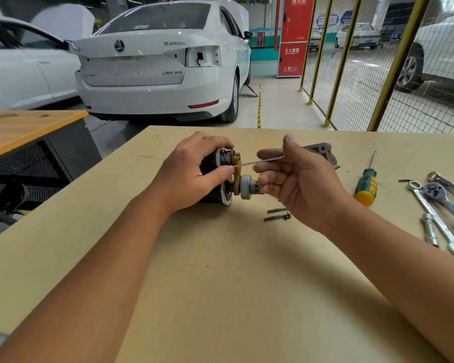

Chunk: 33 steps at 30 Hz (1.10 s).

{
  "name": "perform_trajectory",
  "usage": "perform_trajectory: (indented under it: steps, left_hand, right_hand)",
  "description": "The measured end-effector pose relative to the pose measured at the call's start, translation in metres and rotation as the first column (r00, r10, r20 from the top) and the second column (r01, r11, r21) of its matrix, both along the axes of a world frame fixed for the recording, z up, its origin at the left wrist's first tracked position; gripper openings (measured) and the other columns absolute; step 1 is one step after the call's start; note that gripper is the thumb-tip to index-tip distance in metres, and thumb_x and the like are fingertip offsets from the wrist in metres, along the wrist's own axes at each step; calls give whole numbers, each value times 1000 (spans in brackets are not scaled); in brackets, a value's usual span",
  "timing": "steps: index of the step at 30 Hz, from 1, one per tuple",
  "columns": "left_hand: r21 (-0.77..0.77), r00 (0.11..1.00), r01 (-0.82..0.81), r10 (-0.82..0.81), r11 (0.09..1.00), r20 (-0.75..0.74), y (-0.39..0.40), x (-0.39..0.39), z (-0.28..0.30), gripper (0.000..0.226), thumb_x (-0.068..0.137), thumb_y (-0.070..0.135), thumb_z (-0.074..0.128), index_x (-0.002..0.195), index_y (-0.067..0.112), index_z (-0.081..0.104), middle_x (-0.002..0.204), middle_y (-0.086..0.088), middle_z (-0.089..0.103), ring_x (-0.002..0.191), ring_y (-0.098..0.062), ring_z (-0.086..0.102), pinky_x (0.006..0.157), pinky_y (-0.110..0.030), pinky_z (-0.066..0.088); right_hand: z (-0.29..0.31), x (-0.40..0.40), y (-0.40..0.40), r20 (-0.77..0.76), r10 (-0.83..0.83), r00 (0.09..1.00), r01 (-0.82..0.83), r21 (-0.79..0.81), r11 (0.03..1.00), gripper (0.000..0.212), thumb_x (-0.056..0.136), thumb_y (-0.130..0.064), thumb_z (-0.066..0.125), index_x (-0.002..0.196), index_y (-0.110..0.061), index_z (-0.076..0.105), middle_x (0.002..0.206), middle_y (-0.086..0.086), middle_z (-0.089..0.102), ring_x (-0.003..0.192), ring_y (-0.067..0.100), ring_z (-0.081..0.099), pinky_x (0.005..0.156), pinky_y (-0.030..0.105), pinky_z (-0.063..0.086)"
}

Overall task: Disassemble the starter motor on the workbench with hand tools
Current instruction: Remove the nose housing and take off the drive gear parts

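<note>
Two hands, starter motor (220, 176) between fingers

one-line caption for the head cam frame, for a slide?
Left hand steadies the starter motor on the workbench while the right hand works an L-shaped hex key at its open end.

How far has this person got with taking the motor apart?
Partway. Two long bolts lie loose on the bench, and a grey housing sits behind the hands. The left hand holds the motor; the right hand holds a bent key. The gear remains attached.
</note>
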State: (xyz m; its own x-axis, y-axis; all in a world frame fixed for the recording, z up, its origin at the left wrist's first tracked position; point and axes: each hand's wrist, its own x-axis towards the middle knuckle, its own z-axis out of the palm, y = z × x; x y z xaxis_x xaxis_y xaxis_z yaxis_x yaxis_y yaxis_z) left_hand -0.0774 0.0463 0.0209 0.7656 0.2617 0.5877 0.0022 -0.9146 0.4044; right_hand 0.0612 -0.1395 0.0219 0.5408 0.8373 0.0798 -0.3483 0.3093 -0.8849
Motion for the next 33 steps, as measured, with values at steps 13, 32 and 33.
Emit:
perform_trajectory:
  steps: [13,32,33]
  left_hand:
    - [-5,1000,16,-16,1000,5,3,2,-2,39,90,39,69,127,29,66,118,9,61,112,-18,58,100,-49,50]
    - [-3,999,19,-19,1000,29,3,2,-2,40,89,36,72,127,24,68,116,7,61,111,-19,60,99,-50,50]
    - [1,999,20,-20,1000,31,3,3,-2,40,89,35,72,127,24,68,116,6,62,111,-19,60,99,-50,50]
  right_hand:
    - [7,25,-15,98,116,988,-98,-179,979,34,88,-41,69,86,-7,64,61,3,59,45,11,51,45,24,45]
    - [21,29,-20,432,-13,902,149,-284,947,12,90,-13,73,95,-3,78,71,16,65,50,15,50,47,26,44]
    - [22,27,-19,421,-29,907,165,-291,942,18,91,-19,74,94,-2,78,70,15,64,50,15,49,47,26,43]
